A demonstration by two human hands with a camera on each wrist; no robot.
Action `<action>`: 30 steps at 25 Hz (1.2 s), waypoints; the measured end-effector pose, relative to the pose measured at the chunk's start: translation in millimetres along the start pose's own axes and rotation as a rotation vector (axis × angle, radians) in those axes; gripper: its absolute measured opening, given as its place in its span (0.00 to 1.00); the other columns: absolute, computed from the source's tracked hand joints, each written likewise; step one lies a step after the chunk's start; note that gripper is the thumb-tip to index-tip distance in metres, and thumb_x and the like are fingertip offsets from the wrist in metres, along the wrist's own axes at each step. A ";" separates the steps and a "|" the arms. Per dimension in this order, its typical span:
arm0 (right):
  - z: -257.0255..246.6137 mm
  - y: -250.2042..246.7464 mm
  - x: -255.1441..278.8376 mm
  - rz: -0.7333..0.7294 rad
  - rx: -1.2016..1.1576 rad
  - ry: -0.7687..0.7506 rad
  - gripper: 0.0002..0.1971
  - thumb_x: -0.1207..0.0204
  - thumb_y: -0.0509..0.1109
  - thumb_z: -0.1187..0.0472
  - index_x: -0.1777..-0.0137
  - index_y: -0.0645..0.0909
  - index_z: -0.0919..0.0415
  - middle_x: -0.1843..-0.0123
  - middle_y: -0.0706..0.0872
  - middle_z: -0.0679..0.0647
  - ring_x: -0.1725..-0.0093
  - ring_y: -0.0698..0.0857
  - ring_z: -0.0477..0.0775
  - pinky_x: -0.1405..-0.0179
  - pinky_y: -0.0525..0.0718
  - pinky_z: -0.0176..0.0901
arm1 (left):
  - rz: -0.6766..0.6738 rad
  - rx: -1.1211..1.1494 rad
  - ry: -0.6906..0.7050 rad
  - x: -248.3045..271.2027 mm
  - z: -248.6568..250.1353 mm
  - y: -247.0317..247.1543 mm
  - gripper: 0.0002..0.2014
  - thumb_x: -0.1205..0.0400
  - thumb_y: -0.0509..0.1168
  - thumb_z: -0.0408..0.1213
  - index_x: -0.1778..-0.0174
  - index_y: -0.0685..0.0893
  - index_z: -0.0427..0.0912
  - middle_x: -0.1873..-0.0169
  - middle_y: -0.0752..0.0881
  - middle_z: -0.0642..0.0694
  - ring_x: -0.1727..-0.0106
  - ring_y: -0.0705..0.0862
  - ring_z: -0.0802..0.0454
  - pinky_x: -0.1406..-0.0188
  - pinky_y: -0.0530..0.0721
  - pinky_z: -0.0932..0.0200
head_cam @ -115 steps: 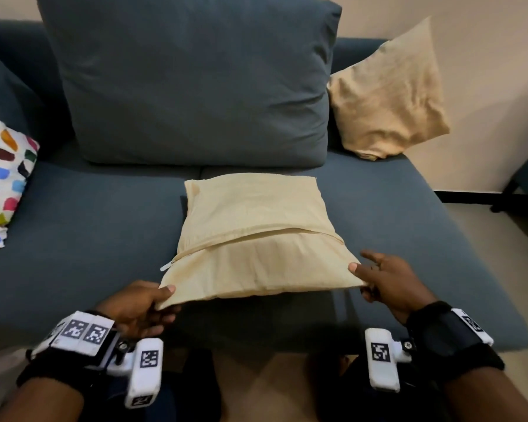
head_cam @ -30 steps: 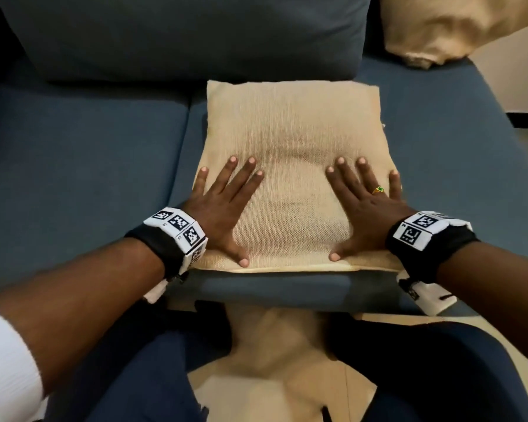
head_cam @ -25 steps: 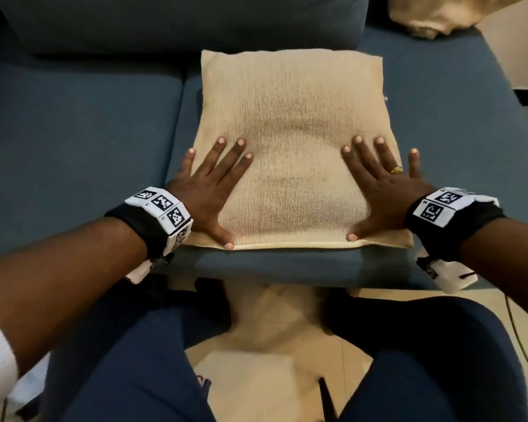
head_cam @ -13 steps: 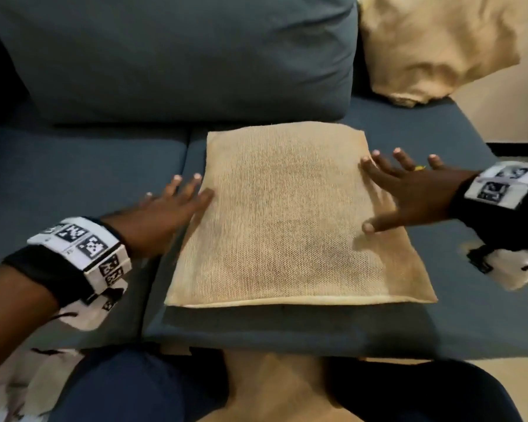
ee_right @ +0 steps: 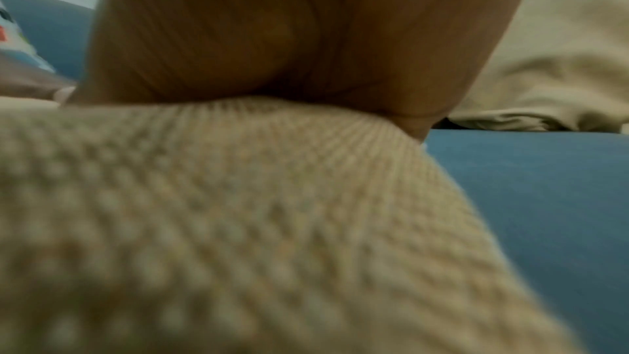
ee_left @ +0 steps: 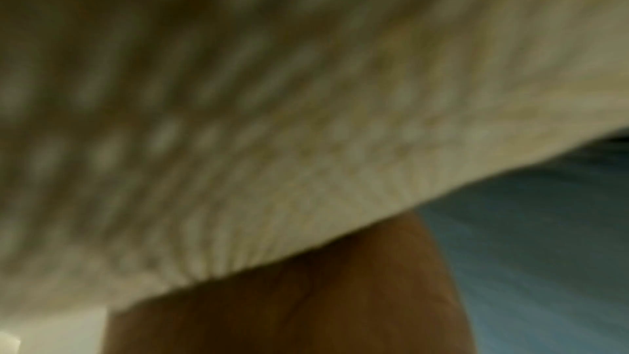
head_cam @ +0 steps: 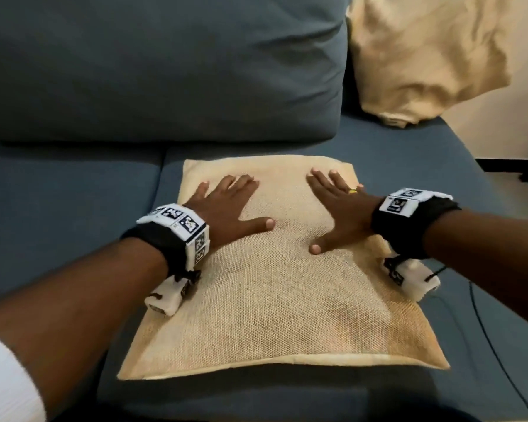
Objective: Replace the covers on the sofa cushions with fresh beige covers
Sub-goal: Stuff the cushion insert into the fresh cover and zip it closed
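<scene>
Both my left hand (head_cam: 226, 208) and right hand (head_cam: 337, 213) lay flat, fingers spread wide, at mid-frame on the beige cushion (head_cam: 281, 287) to smooth its cover, while each wrist view showed only blurred weave beneath my palm.

Beige woven-cover cushion (head_cam: 275, 287) flat on sofa seat; second beige cushion (head_cam: 421, 56) propped behind.

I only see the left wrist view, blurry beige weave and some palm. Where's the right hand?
Observer: The right hand lies flat, fingers straight, on the woven beige square cushion, on its far half.
Operator: Any other cushion?
Observer: A crumpled plain beige cushion leans in the back right corner of the blue sofa.
Operator: Left fingers?
Observer: The left hand is flat too, fingers straight, apart from the right.
</scene>
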State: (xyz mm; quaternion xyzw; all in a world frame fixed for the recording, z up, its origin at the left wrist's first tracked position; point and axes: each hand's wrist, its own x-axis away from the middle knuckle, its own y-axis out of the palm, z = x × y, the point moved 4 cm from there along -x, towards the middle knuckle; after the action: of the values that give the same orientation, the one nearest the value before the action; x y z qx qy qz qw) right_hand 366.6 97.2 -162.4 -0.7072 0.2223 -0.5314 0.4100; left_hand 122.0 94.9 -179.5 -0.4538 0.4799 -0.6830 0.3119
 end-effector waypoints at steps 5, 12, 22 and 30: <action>38.4 23.9 20.2 -0.078 -0.178 0.117 0.84 0.69 0.56 0.07 0.18 0.18 0.48 0.16 0.20 0.45 0.14 0.31 0.58 0.20 0.44 0.80 | -0.039 0.134 -0.100 14.5 -26.4 11.5 0.61 0.38 0.35 0.88 0.13 0.35 0.56 0.14 0.33 0.57 0.13 0.34 0.52 0.15 0.42 0.36; 93.2 -28.4 56.1 -0.179 -0.120 0.236 0.87 0.76 0.52 0.05 0.13 0.29 0.48 0.11 0.35 0.50 0.12 0.38 0.54 0.15 0.42 0.58 | -0.043 0.193 -0.356 32.2 -99.1 -14.5 0.57 0.32 0.31 0.80 0.11 0.43 0.46 0.12 0.38 0.46 0.13 0.37 0.43 0.16 0.44 0.31; -11.0 -69.0 -60.8 -0.139 -0.129 -0.089 0.72 0.55 0.51 0.07 0.12 0.42 0.46 0.11 0.50 0.47 0.12 0.52 0.53 0.16 0.51 0.55 | -0.047 0.282 0.052 -67.5 -62.0 -25.2 0.39 0.19 0.37 0.73 0.14 0.61 0.57 0.15 0.62 0.52 0.14 0.59 0.49 0.14 0.50 0.44; 60.5 -24.9 -12.7 -0.110 -0.387 0.247 0.83 0.70 0.44 0.04 0.11 0.42 0.52 0.10 0.46 0.51 0.12 0.52 0.57 0.17 0.55 0.58 | -0.110 0.258 -0.271 -39.3 -121.2 -9.9 0.32 0.11 0.41 0.59 0.12 0.55 0.46 0.12 0.48 0.44 0.12 0.43 0.44 0.14 0.43 0.46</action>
State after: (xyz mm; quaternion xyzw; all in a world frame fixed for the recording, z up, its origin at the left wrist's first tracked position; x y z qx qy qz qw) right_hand 415.8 141.6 -155.3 -0.7132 0.3296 -0.5829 0.2071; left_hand 26.2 177.4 -198.3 -0.5233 0.3164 -0.6875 0.3918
